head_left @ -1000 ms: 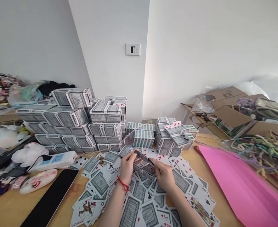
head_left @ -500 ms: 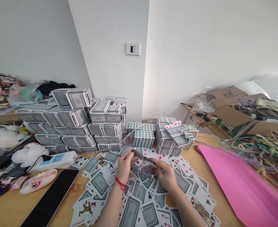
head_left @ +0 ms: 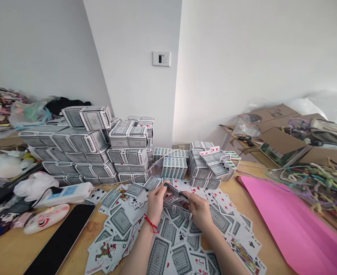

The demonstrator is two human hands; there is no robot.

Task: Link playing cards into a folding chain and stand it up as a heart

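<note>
A small box shape made of folded playing cards (head_left: 178, 209) is held between my two hands above a spread of loose cards. My left hand (head_left: 156, 205), with a red cord on the wrist, pinches its left end. At its right end, the fingers of my right hand (head_left: 200, 211) are closed on the card edges. The inside of the box shape looks dark and partly shaded. Loose playing cards (head_left: 121, 222) lie face up and face down under and around both hands.
Stacked blocks of folded cards (head_left: 91, 143) stand at the back left, with a smaller stack (head_left: 201, 166) at the back right. Green card packs (head_left: 174, 167) sit between them. A black phone (head_left: 62, 236) and power strip (head_left: 71, 192) lie left; pink paper (head_left: 288, 225) lies right.
My left hand has shifted slightly right, closer to my right hand. The held cards' walls now stand more opened out, showing more of the inside.
</note>
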